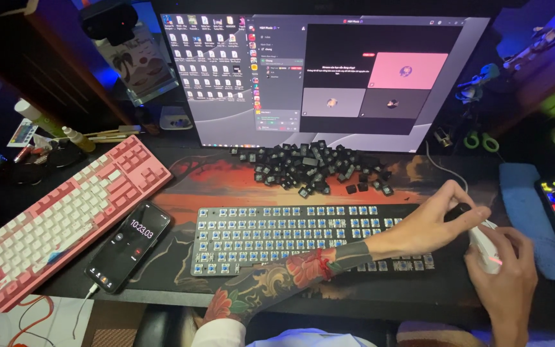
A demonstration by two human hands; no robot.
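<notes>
While both hands work at the right end of the counter [226, 183], the left hand [435, 222] reaches across the stripped keyboard [277, 234], fingers curled and pinching a small dark piece against the white mouse [485, 247], which the right hand [505, 283] grips from the near side. That forearm lies over bare blue switches, so I judge a slip could bend one. Loose black keycaps [319, 167] sit heaped beyond, in no container, and could scatter. Left lie a pink keyboard [65, 215] and a phone [130, 244].
</notes>
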